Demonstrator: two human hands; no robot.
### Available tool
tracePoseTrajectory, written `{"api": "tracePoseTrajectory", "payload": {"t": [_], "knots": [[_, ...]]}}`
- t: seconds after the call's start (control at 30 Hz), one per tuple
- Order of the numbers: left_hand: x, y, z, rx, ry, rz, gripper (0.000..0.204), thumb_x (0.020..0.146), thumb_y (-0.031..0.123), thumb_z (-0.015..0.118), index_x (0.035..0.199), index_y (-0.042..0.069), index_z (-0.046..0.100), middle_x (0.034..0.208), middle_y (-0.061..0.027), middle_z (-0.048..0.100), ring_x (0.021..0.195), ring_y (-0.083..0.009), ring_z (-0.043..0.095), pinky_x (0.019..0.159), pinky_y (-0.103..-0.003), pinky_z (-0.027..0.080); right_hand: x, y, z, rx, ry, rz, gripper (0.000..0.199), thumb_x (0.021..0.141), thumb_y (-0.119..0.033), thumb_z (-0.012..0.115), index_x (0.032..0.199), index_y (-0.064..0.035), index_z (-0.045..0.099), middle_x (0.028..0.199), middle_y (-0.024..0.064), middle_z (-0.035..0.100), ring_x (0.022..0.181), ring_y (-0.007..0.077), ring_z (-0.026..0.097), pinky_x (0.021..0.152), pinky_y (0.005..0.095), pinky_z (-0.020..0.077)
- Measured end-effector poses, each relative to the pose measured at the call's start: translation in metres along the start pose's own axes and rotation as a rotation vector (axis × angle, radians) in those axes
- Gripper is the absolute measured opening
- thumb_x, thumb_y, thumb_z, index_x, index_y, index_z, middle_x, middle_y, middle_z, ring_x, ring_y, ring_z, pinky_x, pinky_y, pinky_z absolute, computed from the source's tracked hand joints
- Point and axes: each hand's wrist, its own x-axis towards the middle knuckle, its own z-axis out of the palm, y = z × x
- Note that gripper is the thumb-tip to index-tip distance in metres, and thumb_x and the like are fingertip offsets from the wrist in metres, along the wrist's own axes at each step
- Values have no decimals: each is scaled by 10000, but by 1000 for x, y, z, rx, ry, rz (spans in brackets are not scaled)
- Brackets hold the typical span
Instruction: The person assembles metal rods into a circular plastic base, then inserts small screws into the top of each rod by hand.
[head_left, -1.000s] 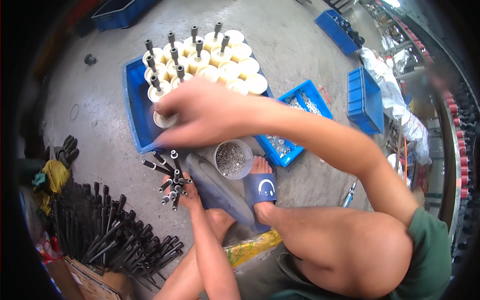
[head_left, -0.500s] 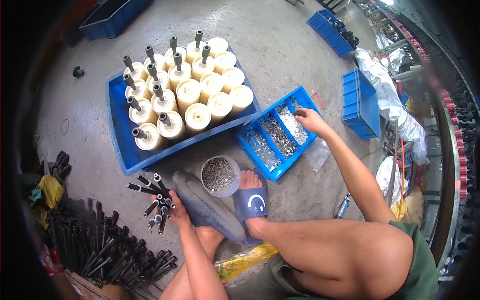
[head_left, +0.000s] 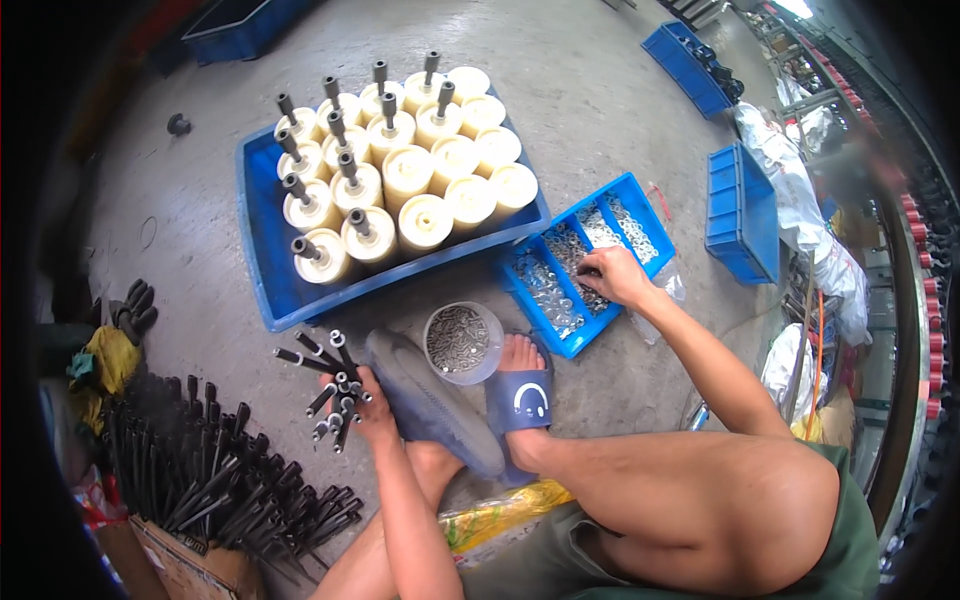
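Observation:
My left hand [head_left: 374, 408] is closed around a bunch of black rods [head_left: 345, 385] with silvery threaded ends, fanned out and pointing up. My right hand [head_left: 617, 276] reaches into a blue divided tray [head_left: 572, 345], fingertips together at the compartment of small dark metal nuts [head_left: 566, 250]. Whether a piece is between those fingers is hidden. Neighbouring compartments hold shiny washers [head_left: 630, 228] and larger rings [head_left: 545, 298]. By my feet stands a round translucent tub of small metal screws or pins [head_left: 458, 338].
A big blue crate [head_left: 262, 285] holds several cream cylinders [head_left: 425, 220], many with black rods standing in them. A heap of black rods [head_left: 215, 470] lies at lower left. Blue bins [head_left: 742, 215] and white sacks [head_left: 790, 220] line the right. Grey sandals [head_left: 430, 400] surround the tub.
My right hand has shifted from the pale washers to the dark nuts compartment beside it. The whole view has swung slightly, and my left hand still grips the rods.

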Motion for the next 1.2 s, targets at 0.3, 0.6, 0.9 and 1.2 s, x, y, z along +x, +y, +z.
{"api": "tracePoseTrajectory", "payload": {"t": [0.3, 0.6, 0.9, 1.2], "knots": [[-28, 65, -8, 102, -132, 192, 480, 879, 173, 769, 1253, -56, 575, 1146, -172, 659, 1021, -303, 622, 942, -422, 500, -5, -22, -9, 161, -71, 210, 153, 828, -77, 757, 954, -6, 708, 871, 168, 720, 807, 333, 708, 735, 419, 560], [-33, 91, -10, 60, -171, 239, 396, 848, 148, 754, 1142, -40, 566, 1050, -164, 638, 939, -307, 606, 876, -423, 491, -11, -47, -27, 288, 133, 255, 114, 923, -86, 739, 980, 5, 700, 805, 96, 703, 698, 160, 654, 663, 311, 526], [-19, 83, -2, 55, -162, 253, 317, 816, 123, 739, 1031, -23, 557, 953, -157, 617, 857, -311, 590, 810, -425, 482, 73, -264, -25, 831, 72, -172, 115, 965, -47, 721, 1054, 22, 700, 967, 38, 742, 808, 55, 634, 727, 224, 540], [35, 73, -10, 131, 6, 208, 245, 785, 98, 723, 920, -7, 548, 857, -150, 596, 776, -316, 574, 744, -426, 473, 112, -296, -25, 963, -172, -367, 127, 864, -13, 784, 974, 32, 743, 920, 86, 773, 834, 119, 710, 782, 286, 586]]}}
